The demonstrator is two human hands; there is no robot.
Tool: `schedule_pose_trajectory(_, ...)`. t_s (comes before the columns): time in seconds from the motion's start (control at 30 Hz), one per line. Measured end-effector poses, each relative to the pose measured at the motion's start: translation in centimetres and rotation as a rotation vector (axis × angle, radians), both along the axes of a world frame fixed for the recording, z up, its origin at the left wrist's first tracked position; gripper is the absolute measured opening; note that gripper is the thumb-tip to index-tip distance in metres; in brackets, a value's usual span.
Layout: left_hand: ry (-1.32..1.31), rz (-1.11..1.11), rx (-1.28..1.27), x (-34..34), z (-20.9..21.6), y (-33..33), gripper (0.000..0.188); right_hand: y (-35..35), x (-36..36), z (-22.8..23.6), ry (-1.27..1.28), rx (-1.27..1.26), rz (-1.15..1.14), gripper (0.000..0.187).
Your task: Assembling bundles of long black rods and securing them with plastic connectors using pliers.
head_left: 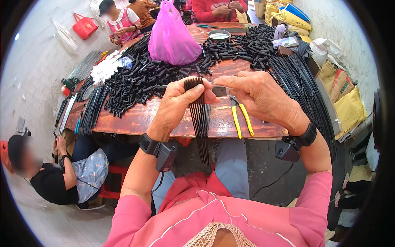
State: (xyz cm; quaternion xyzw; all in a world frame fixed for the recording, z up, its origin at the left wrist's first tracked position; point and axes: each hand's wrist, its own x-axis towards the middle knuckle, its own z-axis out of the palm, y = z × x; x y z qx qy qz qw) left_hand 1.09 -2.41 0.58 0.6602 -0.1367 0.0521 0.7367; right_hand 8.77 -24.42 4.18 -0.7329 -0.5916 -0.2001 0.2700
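My left hand (181,96) is closed around a bundle of thin black rods (200,123). Their upper ends line up side by side under my thumb, and their lower ends hang past the table edge over my lap. Just to the right, my right hand (261,96) reaches its index finger toward my left fingertips, with the other fingers curled in. Whatever its fingers may pinch is hidden or too small to name. Yellow-handled pliers (242,117) lie on the table below my right hand. A small dark metal plate (220,91) sits between the hands.
Heaps of short black tubes (138,84) cover the wooden table (181,128). A pink plastic bag (170,39) stands among them. Long black rods (302,82) lie at right, more (94,109) at left. A round tin (219,35) is farther back. Other people sit around the table.
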Motion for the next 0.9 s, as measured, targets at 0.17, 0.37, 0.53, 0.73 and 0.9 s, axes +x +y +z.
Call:
schedule_pose_trajectory(0.17,-0.007,0.004,-0.001,-0.2,-0.2,0.1,0.022,0.5,-0.6,0.7,0.013,-0.122,-0.054,0.044)
schedule_pose_trajectory(0.37,-0.024,0.004,0.006,-0.4,-0.2,0.1,0.023,0.8,-0.8,0.9,-0.002,-0.099,-0.023,0.044)
schedule_pose_trajectory(0.53,-0.025,0.007,0.022,-0.4,-0.2,0.0,0.022,0.8,-1.2,2.2,0.002,-0.181,-0.034,0.043)
schedule_pose_trajectory(0.73,-0.027,0.000,-0.025,-0.3,-0.3,-0.2,0.021,0.6,-0.9,1.9,0.005,-0.128,-0.018,0.042)
schedule_pose_trajectory(0.9,-0.032,-0.011,-0.017,-0.2,-0.3,0.0,0.021,0.6,-1.0,2.1,0.030,-0.178,-0.055,0.042)
